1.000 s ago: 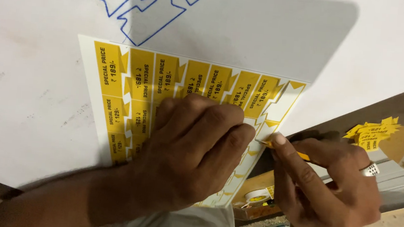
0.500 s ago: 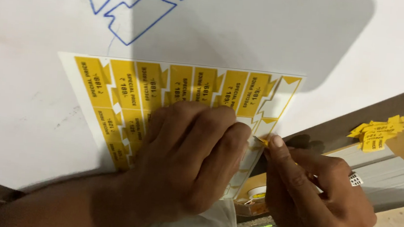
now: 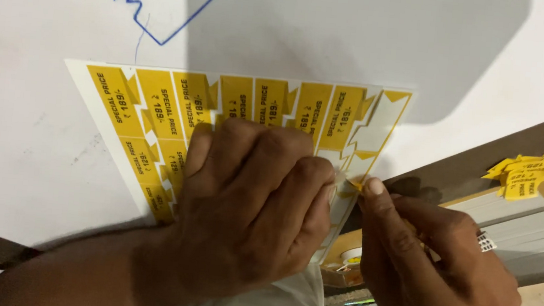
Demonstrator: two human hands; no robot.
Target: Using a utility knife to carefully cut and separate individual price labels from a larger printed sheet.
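Left hand (image 3: 247, 216) flat on yellow label sheet (image 3: 177, 108), right hand (image 3: 435, 269) pinching a label corner (image 3: 356, 184), loose labels (image 3: 529, 172) nearby

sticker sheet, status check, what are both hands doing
Left hand flat on yellow sticker sheet, pinning it. Right hand pinching a sticker corner at sheet's edge. Peeled stickers piled aside, nothing blocking.

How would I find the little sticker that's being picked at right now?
Start at the white table and find the sticker sheet of yellow labels under the left hand. Go to the sheet's right edge, where the right hand pinches a small yellow sticker at its fingertips. Unlike its neighbours lying flat in rows, this one is lifted off, beside white gaps left by peeled labels.
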